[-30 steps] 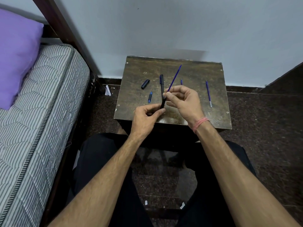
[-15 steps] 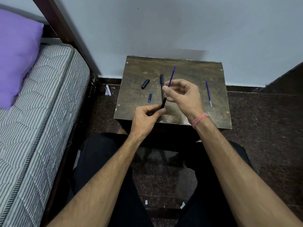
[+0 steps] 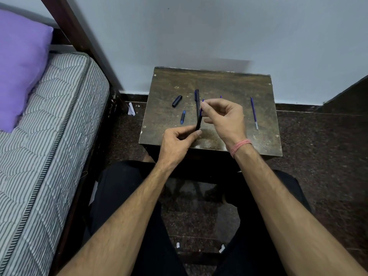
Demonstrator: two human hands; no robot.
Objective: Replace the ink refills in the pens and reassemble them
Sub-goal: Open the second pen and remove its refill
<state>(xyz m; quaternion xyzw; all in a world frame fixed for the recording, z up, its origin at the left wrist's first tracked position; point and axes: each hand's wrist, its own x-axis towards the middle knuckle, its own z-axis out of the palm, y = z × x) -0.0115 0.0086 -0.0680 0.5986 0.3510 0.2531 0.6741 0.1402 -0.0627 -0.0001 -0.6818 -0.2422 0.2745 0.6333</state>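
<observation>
My left hand [image 3: 176, 141] pinches the lower end of a black pen barrel [image 3: 197, 114], which stands tilted above the small wooden table [image 3: 219, 84]. My right hand [image 3: 225, 118] grips a thin blue refill [image 3: 202, 107] next to the barrel; only its short top end shows above my fingers. On the table lie a black cap [image 3: 177, 101], a small blue tip piece [image 3: 183, 117] and a spare blue refill [image 3: 254, 113] at the right. Another blue tip [image 3: 221, 96] peeks out behind my right hand.
A bed with a striped mattress [image 3: 49, 136] and a purple pillow [image 3: 18, 64] stands close on the left. The table sits against a pale wall [image 3: 199, 32]. My legs in black trousers [image 3: 127, 196] are under the table's near edge, over dark floor.
The refill in my right hand has slid down beside the barrel, with much less of it showing above my fingers. My right hand shifted slightly left. My left hand stayed put.
</observation>
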